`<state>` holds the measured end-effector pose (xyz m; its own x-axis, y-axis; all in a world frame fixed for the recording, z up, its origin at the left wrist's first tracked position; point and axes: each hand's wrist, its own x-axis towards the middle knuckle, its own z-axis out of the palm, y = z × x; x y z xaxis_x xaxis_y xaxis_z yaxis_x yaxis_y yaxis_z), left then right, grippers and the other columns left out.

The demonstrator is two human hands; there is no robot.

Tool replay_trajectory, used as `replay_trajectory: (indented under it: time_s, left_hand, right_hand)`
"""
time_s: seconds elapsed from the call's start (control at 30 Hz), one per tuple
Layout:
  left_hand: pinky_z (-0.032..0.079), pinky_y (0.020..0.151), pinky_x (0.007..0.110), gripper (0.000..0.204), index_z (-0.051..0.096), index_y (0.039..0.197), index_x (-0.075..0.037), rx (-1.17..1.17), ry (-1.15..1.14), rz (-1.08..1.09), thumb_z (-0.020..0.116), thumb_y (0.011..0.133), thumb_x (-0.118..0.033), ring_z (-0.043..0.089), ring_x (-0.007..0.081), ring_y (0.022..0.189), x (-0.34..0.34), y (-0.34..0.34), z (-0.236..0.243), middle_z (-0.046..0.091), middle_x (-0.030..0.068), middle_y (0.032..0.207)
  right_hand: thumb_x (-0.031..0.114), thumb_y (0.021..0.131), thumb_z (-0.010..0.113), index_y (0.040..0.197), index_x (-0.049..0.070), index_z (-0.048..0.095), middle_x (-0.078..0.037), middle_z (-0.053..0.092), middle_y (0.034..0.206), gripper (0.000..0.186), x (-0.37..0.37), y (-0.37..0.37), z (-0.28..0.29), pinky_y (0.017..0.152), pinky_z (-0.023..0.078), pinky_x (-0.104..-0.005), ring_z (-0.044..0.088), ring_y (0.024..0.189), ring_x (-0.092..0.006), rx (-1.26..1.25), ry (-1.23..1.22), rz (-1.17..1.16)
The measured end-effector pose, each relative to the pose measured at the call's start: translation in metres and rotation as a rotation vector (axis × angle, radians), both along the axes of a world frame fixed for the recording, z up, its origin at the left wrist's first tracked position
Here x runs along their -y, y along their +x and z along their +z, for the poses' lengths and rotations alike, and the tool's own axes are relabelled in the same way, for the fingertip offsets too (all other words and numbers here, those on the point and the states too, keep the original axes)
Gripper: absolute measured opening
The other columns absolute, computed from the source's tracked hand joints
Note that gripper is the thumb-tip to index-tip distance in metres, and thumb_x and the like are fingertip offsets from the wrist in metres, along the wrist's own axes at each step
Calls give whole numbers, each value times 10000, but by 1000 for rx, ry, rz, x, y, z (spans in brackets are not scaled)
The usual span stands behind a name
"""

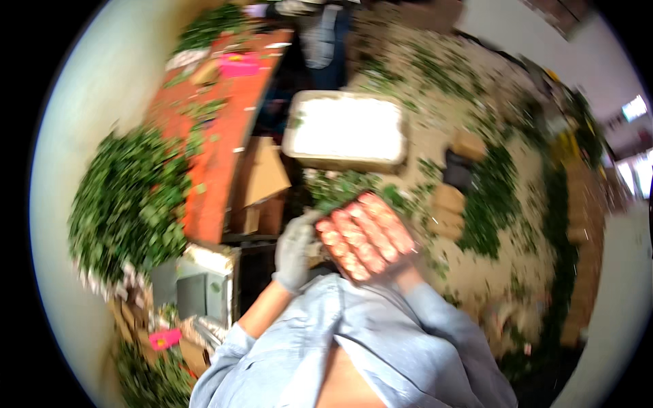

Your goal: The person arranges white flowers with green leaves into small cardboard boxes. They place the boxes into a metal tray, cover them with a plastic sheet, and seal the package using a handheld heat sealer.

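Observation:
In front of my chest is a flat rectangular bunch of flowers (pixel 366 238). Its round pink-red heads, which look like roses, lie in rows inside a dark-edged wrap and tilt up toward me. My right hand (pixel 408 277) supports it from the lower right; the wrist shows, while the fingers are hidden behind the bunch. My left hand (pixel 294 253), in a light grey glove, stands just left of the bunch. Its fingers look stretched upward, with the tips near the upper left corner; blur hides whether they touch.
A bright white-topped tub (pixel 345 129) stands ahead. On the left, an orange table (pixel 221 146) bears a large leafy pile (pixel 129 200), with a cardboard box (pixel 265 173) beside it. Leaves litter the floor; brown bundles (pixel 447 207) lie right. Another person (pixel 323 41) stands at the far end.

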<state>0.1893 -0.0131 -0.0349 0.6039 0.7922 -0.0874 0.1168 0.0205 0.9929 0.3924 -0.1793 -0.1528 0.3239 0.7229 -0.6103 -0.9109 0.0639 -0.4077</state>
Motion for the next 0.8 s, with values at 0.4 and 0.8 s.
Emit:
replay_trajectory:
  time_s: [0.4, 0.8]
  left_hand:
    - [461, 1028, 294, 391, 625, 1310, -19, 187, -242, 416, 532, 1067, -310, 600, 125, 1125, -13, -53, -7, 670, 40, 1216]
    - [472, 1036, 297, 338, 626, 1322, -26, 89, 225, 772, 481, 1093, -228, 620, 147, 1145, -43, -261, 72, 681, 64, 1253]
  right_hand:
    - [285, 1061, 421, 1455, 8, 495, -150, 584, 1414, 488, -49, -28, 19, 1037, 514, -427, 621, 1206, -296, 108, 211, 273]
    - [201, 1014, 458, 969, -11, 633, -128, 636, 881, 279, -176, -158, 140, 747, 473, -422, 597, 825, -257, 1899, 355, 190]
